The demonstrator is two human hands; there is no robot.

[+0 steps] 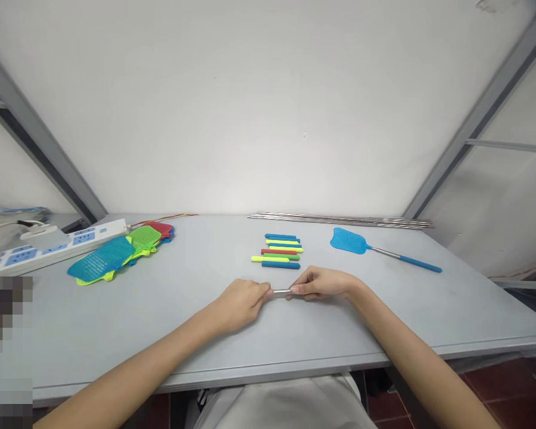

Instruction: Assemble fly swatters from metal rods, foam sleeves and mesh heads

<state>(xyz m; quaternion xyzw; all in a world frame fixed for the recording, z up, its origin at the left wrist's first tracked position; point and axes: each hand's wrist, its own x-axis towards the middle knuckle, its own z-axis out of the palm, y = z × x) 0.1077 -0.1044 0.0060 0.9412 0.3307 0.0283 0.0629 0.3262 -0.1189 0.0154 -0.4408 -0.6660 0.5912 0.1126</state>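
Observation:
Both my hands grip a short silver metal rod [281, 292] that lies level just above the tabletop. My left hand [245, 301] is closed round its left end, and my right hand [315, 284] pinches the right end between thumb and fingers. The rod's ends are hidden in my hands. Just beyond them lies a row of coloured plastic handles [279, 251] in blue, yellow, red and green. A blue fly swatter [351, 241] with a metal shaft and blue handle rests to the right of my right hand.
Fly swatter heads [102, 259] in several colours overlap in a pile at the left. Beside them lies a white power strip [78, 241]. Long thin metal rods [339, 219] run along the table's back edge, against the white wall [268, 107].

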